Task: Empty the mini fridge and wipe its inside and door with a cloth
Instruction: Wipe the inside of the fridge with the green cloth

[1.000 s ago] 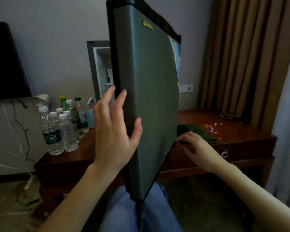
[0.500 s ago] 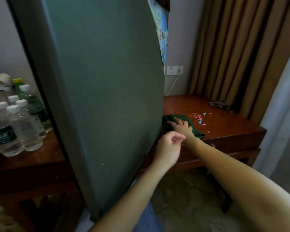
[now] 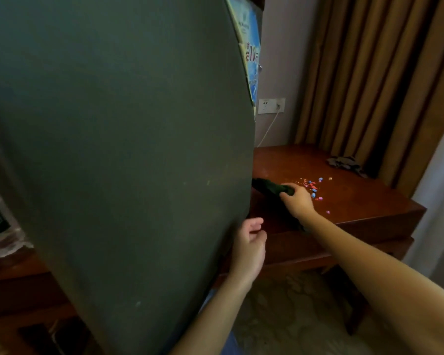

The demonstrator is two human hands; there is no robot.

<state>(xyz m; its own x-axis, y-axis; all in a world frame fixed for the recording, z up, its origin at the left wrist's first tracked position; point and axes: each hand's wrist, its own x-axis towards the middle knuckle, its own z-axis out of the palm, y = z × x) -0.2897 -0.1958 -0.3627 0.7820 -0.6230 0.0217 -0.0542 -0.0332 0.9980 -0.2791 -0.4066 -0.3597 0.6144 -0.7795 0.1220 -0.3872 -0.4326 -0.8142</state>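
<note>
The grey outer face of the mini fridge door (image 3: 118,149) fills the left and middle of the head view, swung open toward me and hiding the fridge's inside. My left hand (image 3: 249,248) is at the door's lower right edge with its fingers curled loosely, holding nothing that I can see. My right hand (image 3: 296,199) reaches over the wooden table (image 3: 356,201) and is closed on a dark green cloth (image 3: 269,187) bunched just right of the door.
Small coloured bits (image 3: 314,188) lie scattered on the table beside the cloth. A dark crumpled item (image 3: 345,162) sits near the brown curtain (image 3: 369,73). A wall socket (image 3: 271,105) has a white cable plugged in. A water bottle (image 3: 0,226) shows at the far left.
The view has swung closer to the door, which now covers the bottles. My left hand dropped from the door face to its lower right edge. My right hand closed on the cloth.
</note>
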